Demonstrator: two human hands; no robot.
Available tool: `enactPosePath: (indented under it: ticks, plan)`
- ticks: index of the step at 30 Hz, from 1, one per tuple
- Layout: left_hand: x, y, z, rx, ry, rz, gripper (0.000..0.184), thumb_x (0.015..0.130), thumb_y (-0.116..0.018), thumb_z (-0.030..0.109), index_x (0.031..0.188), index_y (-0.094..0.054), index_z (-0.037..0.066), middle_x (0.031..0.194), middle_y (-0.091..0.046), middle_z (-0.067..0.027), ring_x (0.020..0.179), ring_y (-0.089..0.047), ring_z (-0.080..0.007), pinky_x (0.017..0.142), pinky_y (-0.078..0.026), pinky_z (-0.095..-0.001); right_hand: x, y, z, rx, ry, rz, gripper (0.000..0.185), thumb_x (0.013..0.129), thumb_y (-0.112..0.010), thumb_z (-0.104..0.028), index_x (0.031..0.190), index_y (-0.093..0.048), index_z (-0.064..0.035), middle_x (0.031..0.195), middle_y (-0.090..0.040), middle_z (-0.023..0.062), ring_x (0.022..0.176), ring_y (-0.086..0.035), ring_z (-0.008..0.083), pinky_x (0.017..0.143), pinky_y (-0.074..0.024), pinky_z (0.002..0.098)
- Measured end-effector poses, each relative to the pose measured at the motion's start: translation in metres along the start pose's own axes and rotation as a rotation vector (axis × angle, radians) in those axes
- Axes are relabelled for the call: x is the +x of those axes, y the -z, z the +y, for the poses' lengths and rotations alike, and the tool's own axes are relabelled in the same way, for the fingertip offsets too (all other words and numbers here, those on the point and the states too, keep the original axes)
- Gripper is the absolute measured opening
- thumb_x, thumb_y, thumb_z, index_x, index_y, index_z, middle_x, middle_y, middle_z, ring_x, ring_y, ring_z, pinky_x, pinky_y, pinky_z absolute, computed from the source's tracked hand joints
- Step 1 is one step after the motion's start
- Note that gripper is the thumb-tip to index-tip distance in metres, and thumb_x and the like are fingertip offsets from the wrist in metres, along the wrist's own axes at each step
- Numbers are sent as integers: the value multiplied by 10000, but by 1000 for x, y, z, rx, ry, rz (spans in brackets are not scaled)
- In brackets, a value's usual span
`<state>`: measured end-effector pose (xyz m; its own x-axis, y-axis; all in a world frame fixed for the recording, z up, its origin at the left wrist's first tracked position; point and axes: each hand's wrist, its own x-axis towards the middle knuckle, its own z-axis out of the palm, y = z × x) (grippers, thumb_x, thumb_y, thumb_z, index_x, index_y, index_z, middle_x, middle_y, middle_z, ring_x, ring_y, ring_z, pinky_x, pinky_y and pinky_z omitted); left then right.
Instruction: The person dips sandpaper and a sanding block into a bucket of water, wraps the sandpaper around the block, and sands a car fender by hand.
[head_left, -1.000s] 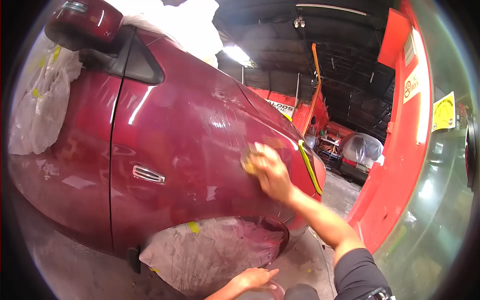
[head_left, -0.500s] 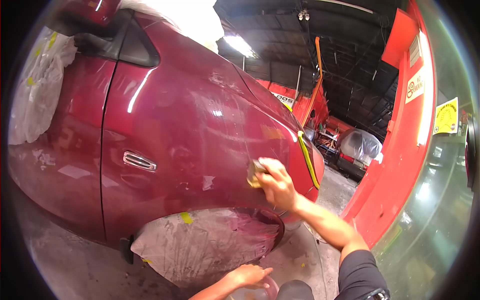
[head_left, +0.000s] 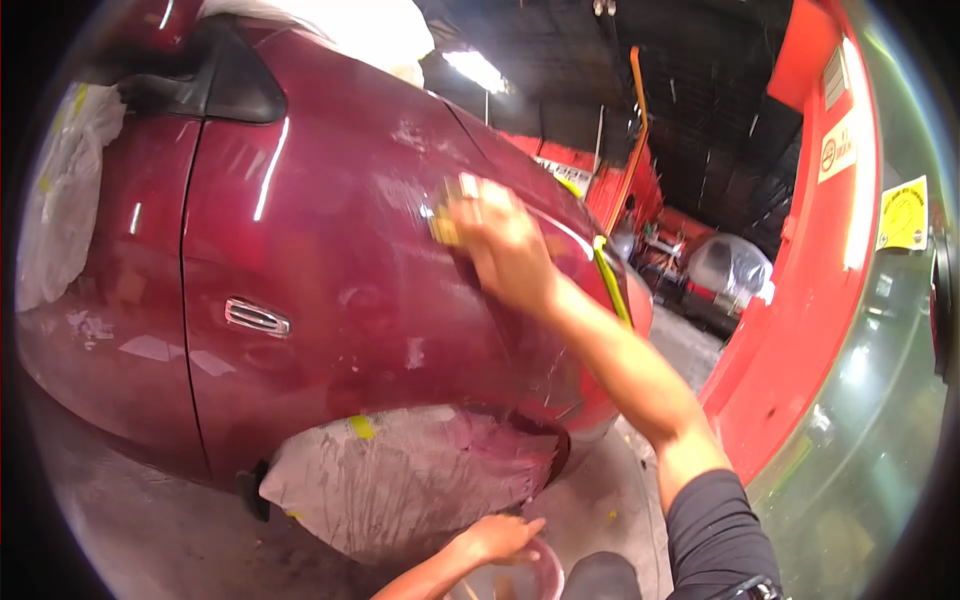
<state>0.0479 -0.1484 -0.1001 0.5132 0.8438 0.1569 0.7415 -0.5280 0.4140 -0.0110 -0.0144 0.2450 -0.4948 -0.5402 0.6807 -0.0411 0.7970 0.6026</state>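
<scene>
My right hand point(head_left: 505, 245) is wrapped round a small yellowish block point(head_left: 445, 228), pressed against the dark red car fender point(head_left: 370, 270). Motion blurs the hand and block. Whitish smears mark the paint around them. Low in the view, my left hand point(head_left: 503, 538) is at the rim of a pinkish bucket point(head_left: 548, 575); its lower fingers are partly hidden. Above that hand, a plastic-wrapped wheel point(head_left: 400, 485) with yellow tape sits in the wheel arch.
A chrome side trim point(head_left: 257, 317) sits on the fender, left of my right hand. Yellow-green tape point(head_left: 612, 285) edges the headlight area. A red post point(head_left: 800, 310) rises at the right, beside greenish glass point(head_left: 870, 440). Farther back stands a plastic-covered car point(head_left: 728, 270).
My right hand has moved up and left across the fender with the block. More of the bucket shows below my left hand. The car has shifted slightly left in view.
</scene>
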Motion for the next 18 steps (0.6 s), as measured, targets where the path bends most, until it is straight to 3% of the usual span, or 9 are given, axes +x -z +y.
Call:
enactPosePath:
  ticks: [3, 5, 7, 8, 10, 14, 16, 17, 18]
  plan:
    - [10, 4, 3, -8, -2, -17, 739, 931, -648, 467, 1491, -425, 38, 1132, -701, -235, 1069, -669, -409, 900, -546, -508, 14, -9, -3, 27, -124, 115, 280, 888, -630, -44, 1168, -635, -39, 1299, -608, 234, 1194, -559, 430, 1032, -445, 503]
    - [8, 11, 7, -25, 37, -145, 776, 942, -618, 494, 1537, -372, 62, 1311, -636, -238, 1211, -605, -413, 1002, -498, -502, -56, 13, -32, -41, -31, 25, 303, 851, -673, -21, 1153, -660, -30, 1266, -623, 224, 1169, -597, 405, 994, -482, 525]
    - [-7, 7, 6, 6, 2, -112, 763, 931, -635, 483, 1515, -398, 52, 1244, -662, -243, 1158, -632, -417, 959, -520, -509, -143, 21, -59, -39, -17, 29, 254, 803, -707, -8, 1055, -711, -46, 1246, -646, 196, 1129, -646, 341, 995, -503, 506]
    - [-10, 8, 3, 14, -22, -80, 750, 920, -652, 471, 1493, -425, 43, 1178, -687, -248, 1104, -658, -421, 916, -542, -515, -128, 30, -61, -24, 14, -39, 284, 809, -696, -17, 1092, -694, -47, 1261, -636, 206, 1156, -625, 370, 1019, -488, 510]
    - [-17, 2, -4, -44, -39, -84, 767, 908, -661, 471, 1495, -420, 40, 1217, -672, -252, 1112, -656, -423, 919, -543, -513, -66, 25, -35, 1, 40, -35, 310, 831, -667, -25, 1141, -665, -47, 1271, -627, 214, 1192, -594, 402, 1034, -468, 523]
    - [-7, 10, -12, -9, 33, 107, 742, 929, -636, 466, 1487, -417, 29, 1248, -661, -243, 1115, -654, -416, 912, -546, -502, 16, -8, -2, 41, -164, 101, 313, 860, -648, -34, 1172, -624, -49, 1302, -607, 220, 1196, -561, 434, 1042, -448, 511]
    - [-6, 24, -2, -67, 93, -10, 723, 955, -613, 464, 1517, -405, 61, 1416, -579, -202, 1213, -605, -414, 1003, -509, -505, -37, 5, -18, -8, -109, 78, 338, 845, -680, -29, 1179, -628, -52, 1309, -602, 214, 1195, -575, 422, 1026, -469, 507]
    - [-10, 23, -1, -56, 82, -13, 723, 955, -613, 464, 1517, -405, 61, 1416, -579, -202, 1213, -605, -414, 1003, -509, -505, -79, 13, -34, -50, -49, 54, 347, 834, -684, -21, 1177, -634, -43, 1308, -603, 212, 1185, -596, 419, 1004, -488, 518]
    - [-14, 18, -1, -37, 52, 2, 716, 960, -606, 473, 1515, -408, 66, 1396, -592, -203, 1200, -612, -415, 994, -512, -507, -139, 7, -45, 182, -207, 79, 352, 825, -689, -18, 1173, -639, -32, 1312, -601, 216, 1172, -613, 419, 986, -502, 532]
